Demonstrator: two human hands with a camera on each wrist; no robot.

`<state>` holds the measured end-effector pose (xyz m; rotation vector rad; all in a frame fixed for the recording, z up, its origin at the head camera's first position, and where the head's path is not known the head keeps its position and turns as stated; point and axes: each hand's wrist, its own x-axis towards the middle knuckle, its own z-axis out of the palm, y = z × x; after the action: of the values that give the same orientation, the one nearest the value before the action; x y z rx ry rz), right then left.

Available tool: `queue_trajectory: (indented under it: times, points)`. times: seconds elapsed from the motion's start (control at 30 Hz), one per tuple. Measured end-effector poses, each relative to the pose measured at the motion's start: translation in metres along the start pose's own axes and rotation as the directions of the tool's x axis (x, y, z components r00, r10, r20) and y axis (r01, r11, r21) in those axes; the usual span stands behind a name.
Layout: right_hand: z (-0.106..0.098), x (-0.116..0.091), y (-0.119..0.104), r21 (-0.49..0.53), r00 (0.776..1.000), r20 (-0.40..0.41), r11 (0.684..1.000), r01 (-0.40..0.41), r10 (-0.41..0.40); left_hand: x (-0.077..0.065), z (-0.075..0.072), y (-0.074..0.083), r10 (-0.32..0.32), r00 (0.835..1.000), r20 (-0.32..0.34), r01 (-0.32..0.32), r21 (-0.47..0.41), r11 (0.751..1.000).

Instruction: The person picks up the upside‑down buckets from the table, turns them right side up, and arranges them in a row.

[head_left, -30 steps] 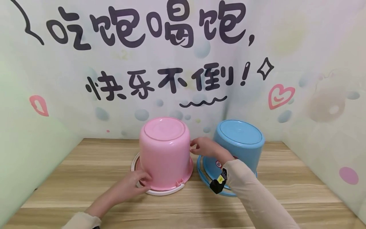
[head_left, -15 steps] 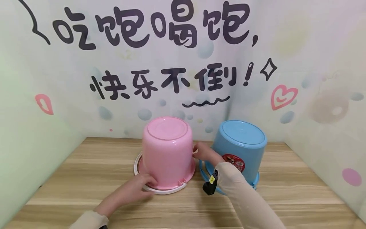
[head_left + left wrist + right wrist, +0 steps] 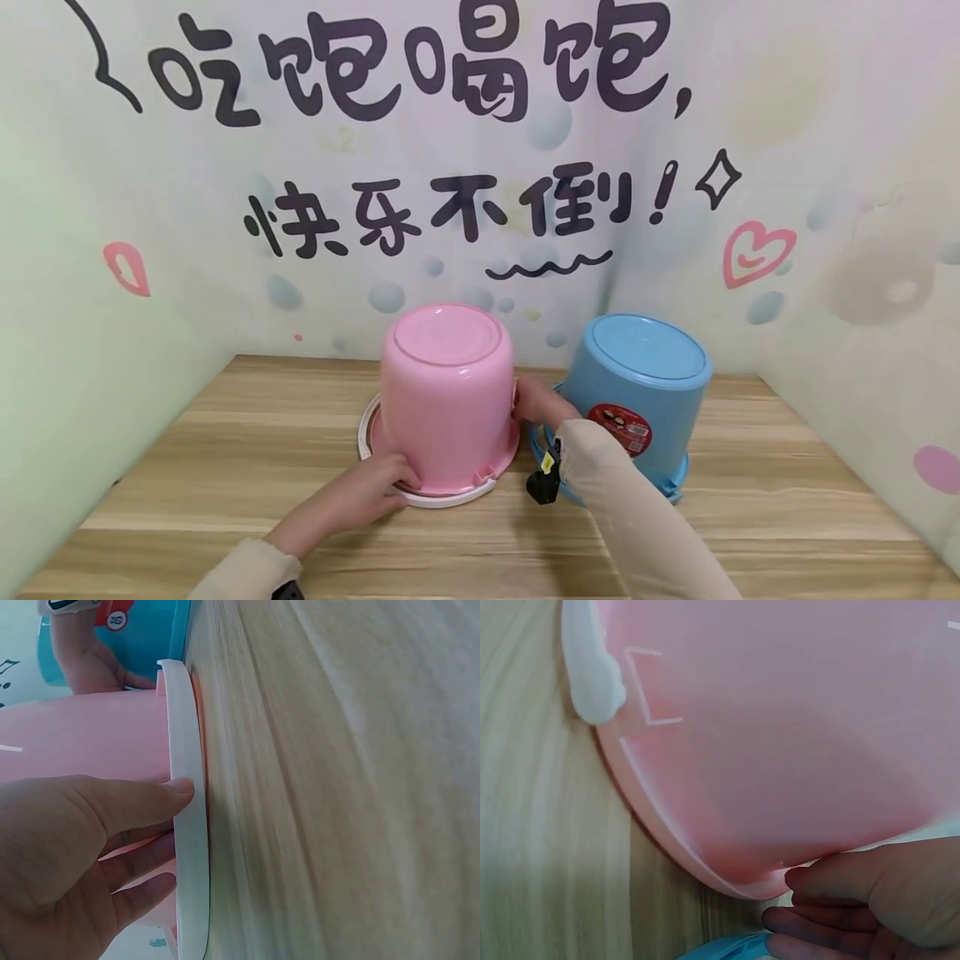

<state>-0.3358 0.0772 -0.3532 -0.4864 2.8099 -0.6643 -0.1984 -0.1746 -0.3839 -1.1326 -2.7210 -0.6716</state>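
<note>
A pink bucket [image 3: 448,408] stands upside down on the table, its white handle [image 3: 442,502] lying round the front of the rim. At the bucket's front left, my left hand [image 3: 367,492] touches the rim area; in the left wrist view, its thumb tip rests on the white handle and its loosely bent fingers reach to the handle's edge. On the other side my right hand [image 3: 538,404] is beside the bucket wall; in the right wrist view, the thumb tip [image 3: 802,879] is right at the pink rim, with the relaxed fingers below it. Part of that hand is hidden by the sleeve.
An upside-down blue bucket [image 3: 645,383] with a red label [image 3: 621,429] stands close at the right, its blue handle partly behind the right wrist. Both buckets stand on a wood-grain table [image 3: 225,442], with a printed cloth wall [image 3: 337,308] behind.
My right hand has moved down along the pink bucket's side, closer to it, uncovering the blue bucket's red label. The left hand stays at the rim. The head view has shifted slightly.
</note>
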Motion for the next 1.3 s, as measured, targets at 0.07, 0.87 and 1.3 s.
queue_trajectory:
  times: [0.07,0.87,1.3]
  points:
    - [0.000,0.000,0.000,-0.010,1.000,-0.004,1.000,0.015,-0.015,0.001,-0.001,0.000,0.006,1.000,0.003,-0.006,0.000,1.000]
    - [0.012,-0.001,0.006,-0.051,0.980,-0.151,0.991,0.123,-0.130,0.001,0.006,-0.001,0.102,0.993,-0.055,-0.099,0.047,0.994]
    - [0.010,-0.001,0.005,0.086,0.995,-0.103,0.996,0.018,-0.009,-0.003,-0.001,-0.006,0.228,0.960,-0.161,-0.227,0.023,0.974]
